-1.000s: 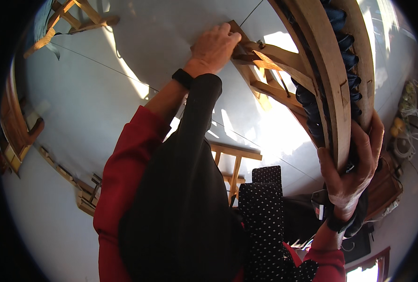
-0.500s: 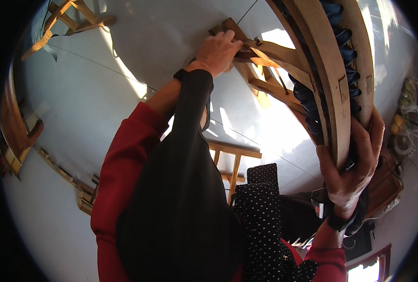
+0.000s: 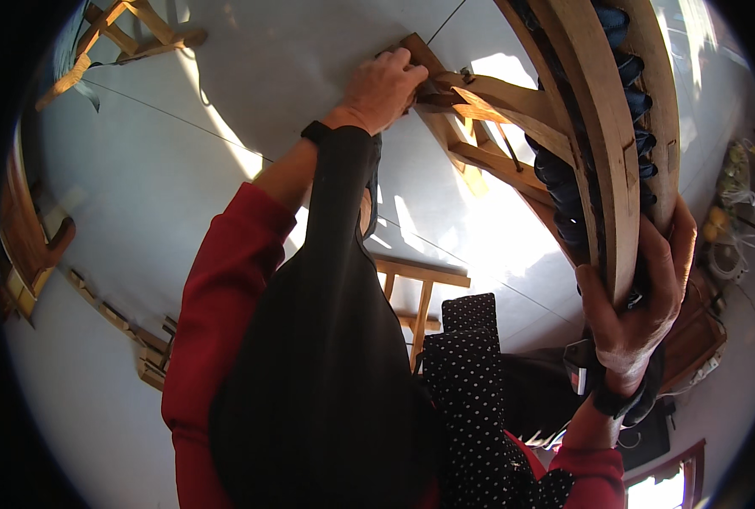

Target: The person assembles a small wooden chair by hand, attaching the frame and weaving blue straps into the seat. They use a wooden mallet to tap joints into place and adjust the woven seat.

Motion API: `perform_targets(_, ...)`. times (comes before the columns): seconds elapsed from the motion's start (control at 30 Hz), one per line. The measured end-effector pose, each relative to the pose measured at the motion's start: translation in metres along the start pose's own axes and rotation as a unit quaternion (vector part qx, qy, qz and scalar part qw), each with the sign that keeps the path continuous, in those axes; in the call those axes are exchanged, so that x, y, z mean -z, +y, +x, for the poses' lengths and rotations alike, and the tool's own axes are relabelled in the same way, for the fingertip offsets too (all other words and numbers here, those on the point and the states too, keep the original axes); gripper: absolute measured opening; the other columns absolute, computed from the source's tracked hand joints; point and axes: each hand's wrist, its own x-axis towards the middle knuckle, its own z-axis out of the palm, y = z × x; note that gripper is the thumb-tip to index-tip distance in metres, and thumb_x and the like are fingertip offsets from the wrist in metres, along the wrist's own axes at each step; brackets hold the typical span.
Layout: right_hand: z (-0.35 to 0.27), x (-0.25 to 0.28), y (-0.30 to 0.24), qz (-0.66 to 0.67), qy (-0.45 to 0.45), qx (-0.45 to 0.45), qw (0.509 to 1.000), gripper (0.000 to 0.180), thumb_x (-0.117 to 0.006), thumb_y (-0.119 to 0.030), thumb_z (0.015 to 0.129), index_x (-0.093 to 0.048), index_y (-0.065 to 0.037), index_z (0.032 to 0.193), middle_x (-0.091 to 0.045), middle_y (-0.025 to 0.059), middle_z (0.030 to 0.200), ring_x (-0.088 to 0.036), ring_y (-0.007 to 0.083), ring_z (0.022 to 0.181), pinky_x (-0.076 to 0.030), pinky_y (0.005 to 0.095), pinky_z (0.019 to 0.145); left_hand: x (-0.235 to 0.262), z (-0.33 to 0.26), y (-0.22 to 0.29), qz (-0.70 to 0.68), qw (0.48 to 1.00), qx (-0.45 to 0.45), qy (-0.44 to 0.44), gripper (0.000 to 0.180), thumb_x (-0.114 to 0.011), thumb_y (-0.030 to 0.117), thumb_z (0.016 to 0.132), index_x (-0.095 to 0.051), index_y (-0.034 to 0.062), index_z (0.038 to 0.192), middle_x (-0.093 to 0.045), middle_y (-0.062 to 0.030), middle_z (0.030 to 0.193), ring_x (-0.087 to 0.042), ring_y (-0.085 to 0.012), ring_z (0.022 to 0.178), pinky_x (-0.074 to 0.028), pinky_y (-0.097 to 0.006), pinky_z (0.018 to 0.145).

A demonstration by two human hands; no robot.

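A wooden frame [image 3: 600, 127] of curved rails, with dark blue fabric gathered between them, stands tilted at the upper right. My left hand [image 3: 381, 92] is closed at the frame's far end, beside a short wooden crosspiece [image 3: 424, 54]; its fingertips are partly hidden. My right hand [image 3: 640, 314] grips the near ends of the two thick rails, thumb on one side and fingers on the other. Thinner wooden bars [image 3: 500, 170] branch from the rails toward my left hand. A long black covering [image 3: 327, 339] lies along my left arm, over a red sleeve.
A small wooden stand [image 3: 424, 273] is on the pale floor below the frame. Another wooden frame [image 3: 148, 38] stands at the upper left, and brown wooden furniture [image 3: 34, 220] at the left edge. Cables and clutter [image 3: 729, 229] lie at the right. Black polka-dot cloth [image 3: 471, 382] hangs near me.
My left hand has shifted slightly left and nearer to me at the frame's end. The curved rails have moved a little to the right, with my right hand still gripping them.
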Motion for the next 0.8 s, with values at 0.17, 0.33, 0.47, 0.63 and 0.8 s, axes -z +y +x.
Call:
perform_targets(0.17,0.002,-0.001,0.002,0.018,0.006,0.012,1.000,0.058,-0.078,-0.019,0.054,-0.068,0.001,0.107,-0.050,0.0253,0.128,-0.058,0.0406,0.111,-0.048,0.0473,0.093,0.040,0.034,-0.062,0.075,0.990,0.116,0.008,0.012,-0.068,0.019,0.085,-0.067,0.0158,0.096,-0.060,-0.0057,0.095,-0.065,-0.0282,0.089,-0.055,-0.043,0.074)
perform_targets(0.33,0.004,0.001,0.002,0.009,0.005,0.013,1.000,0.058,-0.078,-0.020,0.054,-0.068,0.002,0.107,-0.050,0.0252,0.127,-0.058,0.0404,0.111,-0.048,0.0470,0.093,0.025,0.030,-0.011,0.018,0.999,0.026,0.035,0.012,-0.065,0.017,0.085,-0.068,0.0162,0.097,-0.059,-0.0084,0.095,-0.065,-0.0270,0.091,-0.055,-0.043,0.075)
perform_targets(0.47,0.002,0.002,0.000,0.013,-0.004,0.005,1.000,0.057,-0.079,-0.020,0.055,-0.067,0.002,0.106,-0.049,0.0254,0.128,-0.058,0.0402,0.112,-0.048,0.0463,0.094,0.002,0.014,-0.001,0.047,0.997,-0.004,-0.054,0.010,-0.065,0.015,0.084,-0.068,0.0151,0.094,-0.060,-0.0076,0.098,-0.065,-0.0283,0.093,-0.055,-0.043,0.074)
perform_targets(0.63,0.003,0.001,0.002,0.008,-0.002,0.006,1.000,0.057,-0.079,-0.021,0.055,-0.068,0.002,0.107,-0.049,0.0251,0.129,-0.058,0.0398,0.113,-0.048,0.0453,0.095,0.023,0.039,-0.055,0.103,0.992,0.076,0.010,0.015,-0.067,0.022,0.085,-0.072,0.0125,0.095,-0.062,-0.0048,0.095,-0.066,-0.0283,0.087,-0.056,-0.042,0.072)
perform_targets(0.8,0.003,0.002,0.001,0.022,0.003,0.002,1.000,0.058,-0.079,-0.020,0.056,-0.068,0.002,0.108,-0.049,0.0251,0.128,-0.058,0.0401,0.112,-0.047,0.0458,0.096,0.006,0.039,-0.008,0.007,0.992,0.067,0.106,0.022,-0.076,0.026,0.079,-0.070,0.0179,0.099,-0.058,-0.0057,0.097,-0.063,-0.0279,0.093,-0.055,-0.041,0.078)
